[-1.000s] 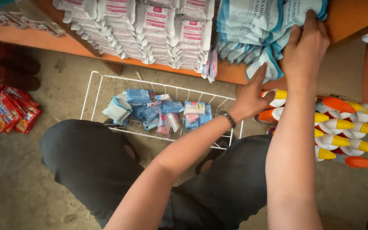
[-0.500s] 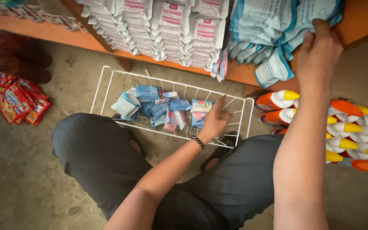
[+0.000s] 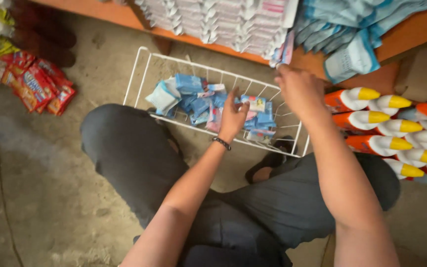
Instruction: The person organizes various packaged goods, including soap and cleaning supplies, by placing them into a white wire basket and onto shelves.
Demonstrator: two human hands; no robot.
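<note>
A white wire basket [image 3: 139, 69] lies on the floor and holds several small blue, white and pink packets [image 3: 193, 96]. My left hand [image 3: 233, 116], with a dark band at the wrist, reaches into the basket with its fingers spread over the packets. My right hand [image 3: 300, 89] hovers by the basket's far right corner, just under the orange shelf edge [image 3: 317, 57]; whether it holds anything is unclear. Rows of white and pink packs [image 3: 223, 22] and blue-white packs [image 3: 352, 29] sit on the shelf above.
Orange bottles with white and yellow caps [image 3: 396, 133] lie stacked at the right. Red snack packets [image 3: 38, 89] lie on the floor at the left. My knees in dark trousers [image 3: 124, 148] are bent just before the basket, on a concrete floor.
My right hand has come down from the blue-white packs on the shelf to the basket's right corner. My left hand has moved deeper into the basket. The view has shifted right and down.
</note>
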